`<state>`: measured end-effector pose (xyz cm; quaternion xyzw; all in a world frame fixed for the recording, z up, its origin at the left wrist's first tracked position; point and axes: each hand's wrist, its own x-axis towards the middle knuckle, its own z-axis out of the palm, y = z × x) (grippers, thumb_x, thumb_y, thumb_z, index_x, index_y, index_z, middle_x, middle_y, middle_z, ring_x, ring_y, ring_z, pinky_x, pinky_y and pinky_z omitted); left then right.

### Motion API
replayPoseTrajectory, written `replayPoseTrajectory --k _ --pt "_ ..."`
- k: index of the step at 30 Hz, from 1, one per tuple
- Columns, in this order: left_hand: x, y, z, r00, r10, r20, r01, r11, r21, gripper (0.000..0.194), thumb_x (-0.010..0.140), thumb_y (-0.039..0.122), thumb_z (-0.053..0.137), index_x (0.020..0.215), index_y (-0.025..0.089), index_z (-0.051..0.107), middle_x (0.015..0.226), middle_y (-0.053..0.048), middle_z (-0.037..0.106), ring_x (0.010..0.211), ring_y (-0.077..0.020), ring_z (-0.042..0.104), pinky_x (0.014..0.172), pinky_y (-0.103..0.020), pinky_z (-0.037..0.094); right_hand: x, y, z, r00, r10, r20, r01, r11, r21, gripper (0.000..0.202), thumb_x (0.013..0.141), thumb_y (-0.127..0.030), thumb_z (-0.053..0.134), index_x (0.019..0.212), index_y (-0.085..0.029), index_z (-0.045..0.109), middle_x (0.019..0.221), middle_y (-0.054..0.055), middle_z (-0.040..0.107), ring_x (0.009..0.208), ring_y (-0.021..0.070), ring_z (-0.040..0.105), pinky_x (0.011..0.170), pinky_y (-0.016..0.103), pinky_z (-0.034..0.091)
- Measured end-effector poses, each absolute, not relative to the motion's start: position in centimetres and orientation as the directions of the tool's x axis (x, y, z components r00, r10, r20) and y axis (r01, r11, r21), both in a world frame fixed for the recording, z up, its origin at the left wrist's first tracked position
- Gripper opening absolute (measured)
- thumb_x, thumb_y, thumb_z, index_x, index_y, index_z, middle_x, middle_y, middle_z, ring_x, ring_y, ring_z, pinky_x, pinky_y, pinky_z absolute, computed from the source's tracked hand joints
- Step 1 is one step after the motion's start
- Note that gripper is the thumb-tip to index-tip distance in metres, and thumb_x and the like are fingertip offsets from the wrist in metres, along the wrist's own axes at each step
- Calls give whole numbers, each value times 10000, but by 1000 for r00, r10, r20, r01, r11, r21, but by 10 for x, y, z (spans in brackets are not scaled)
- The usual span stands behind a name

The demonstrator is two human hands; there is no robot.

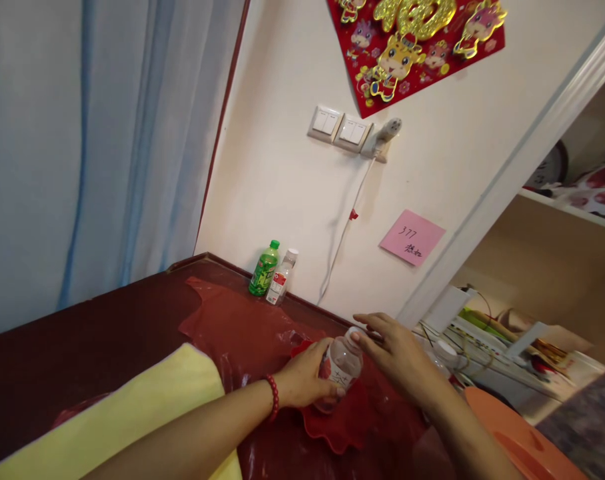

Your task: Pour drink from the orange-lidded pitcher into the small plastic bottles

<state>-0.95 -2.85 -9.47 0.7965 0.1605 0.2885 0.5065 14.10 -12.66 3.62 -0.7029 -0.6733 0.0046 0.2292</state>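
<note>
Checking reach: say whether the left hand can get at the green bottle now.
Probably not: the left hand is wrapped around a clear bottle. Once free, it could likely approach the green bottle from the left; another bottle stands close on its right.

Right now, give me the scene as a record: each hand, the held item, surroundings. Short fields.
left_hand: left hand wrapped around a clear bottle
right_hand: right hand, fingers extended, thumb at the white cap; firmness of contact unclear
cap_state: on the bottle's neck
under_bottle: red wavy-edged piece
left_wrist: red bead bracelet
by_wall: green bottle beside a labelled bottle
near_left_forearm: yellow cloth
on_wall: pink note, handwritten "377"
</note>
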Motion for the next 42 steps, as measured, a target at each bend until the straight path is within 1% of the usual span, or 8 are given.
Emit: replayPoseTrajectory --k 5,9,12,18,25,31,37,42 --pt "-8 -27 -98 785 535 312 -64 -430 901 783 636 279 800 1346 237 473 1278 -78 599 1149 -284 553 1005 -388 405 146 -126 30 75 958 278 935 29 -353 374 891 -361 473 1145 -183 682 1094 93 669 961 206 626 850 320 477" --pt "-8 -28 -97 784 538 310 -67 -423 904 748 644 242 780 1330 246 483 1249 -60 613 1113 -264 567 985 -372 418 141 -124 25 180 920 349 961 -89 -261 322 876 -461 534 925 -184 691 858 80 655 775 225 589 712 342 435" --pt "-8 -28 -95 780 545 308 -52 -434 899 719 634 228 781 1298 240 508 1229 -55 619 1093 -259 574 973 -365 426 139 -124 24 208 894 396 973 -147 -179 355 884 -524 528 870 -202 675 833 73 645 808 244 581 735 356 418" --pt "-8 -27 -96 785 534 313 -61 -436 898 787 635 262 799 1351 240 473 1266 -76 609 1131 -280 565 1010 -397 408 149 -126 17 171 923 346 924 -29 -380 365 888 -398 490 1146 -205 662 1119 80 665 1022 225 602 867 332 456" --pt "-9 -29 -92 785 550 286 -42 -414 909 751 635 211 765 1334 231 489 1271 -76 605 1138 -276 562 1018 -403 406 148 -123 16 243 878 413 929 -88 -359 379 859 -561 544 800 -204 657 824 81 650 848 269 579 799 404 435" --pt "-8 -30 -92 790 539 291 -58 -408 911 786 641 228 782 1361 228 466 1329 -89 571 1200 -290 532 1038 -406 392 155 -124 7 191 911 365 865 19 -501 483 871 -514 524 1195 -175 640 1199 107 651 1098 236 599 956 366 457" --pt "-8 -30 -91 788 546 284 -35 -422 906 747 643 234 781 1330 218 487 1282 -87 591 1142 -282 557 994 -392 420 149 -124 10 196 914 356 858 16 -513 478 879 -524 515 1178 -182 665 1150 102 660 1038 235 611 905 360 469" --pt "-8 -30 -92 785 548 289 -40 -422 906 725 643 236 779 1311 230 497 1267 -76 599 1129 -279 562 973 -385 433 142 -121 12 260 881 395 882 -51 -469 434 833 -543 570 1010 -176 720 930 103 648 843 264 592 779 408 442"
